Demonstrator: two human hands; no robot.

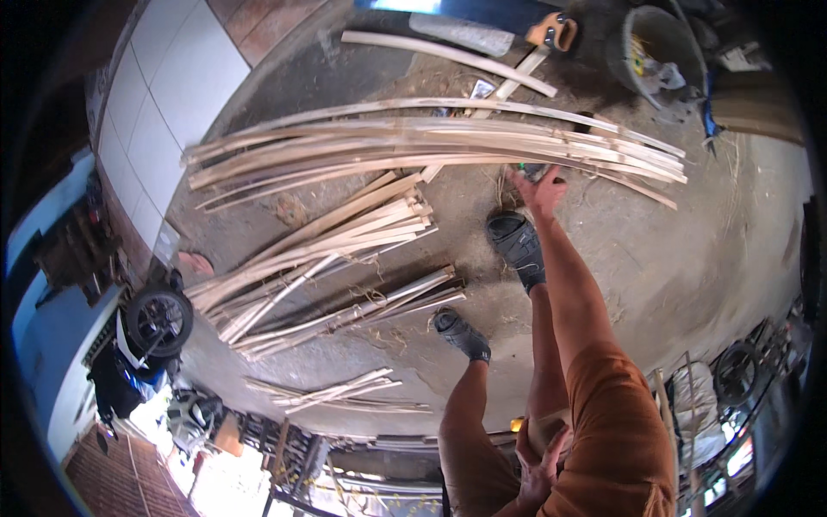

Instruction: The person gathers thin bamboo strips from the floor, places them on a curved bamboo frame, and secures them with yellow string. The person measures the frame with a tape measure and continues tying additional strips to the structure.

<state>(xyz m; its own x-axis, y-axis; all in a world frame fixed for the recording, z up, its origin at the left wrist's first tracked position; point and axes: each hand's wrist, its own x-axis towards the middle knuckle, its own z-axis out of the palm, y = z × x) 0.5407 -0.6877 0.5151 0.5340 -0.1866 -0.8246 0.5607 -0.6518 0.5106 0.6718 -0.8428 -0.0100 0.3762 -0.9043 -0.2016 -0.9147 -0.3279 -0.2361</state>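
Observation:
My right hand (540, 191) reaches down to the near edge of a long bundle of wooden strips (379, 142). Its fingers are curled around a small dark object with a bright green spot (532, 171), whose kind I cannot make out. The bundle lies across the floor, bowed and slightly fanned at its ends. By my knee, my left hand (540, 470) rests with fingers apart and nothing visible in it. Closer in, a second pile of pale strips (345, 233) lies at a slant, with darker strips (370, 310) beside it.
A handsaw with an orange handle (551, 33) lies at the back. A grey bucket (633, 60) stands back right. One loose strip (457, 60) lies beyond the bundle. A few short strips (345, 396) lie nearer. A motorcycle wheel (159, 320) is at left; my sandalled feet (517, 246) stand mid-floor.

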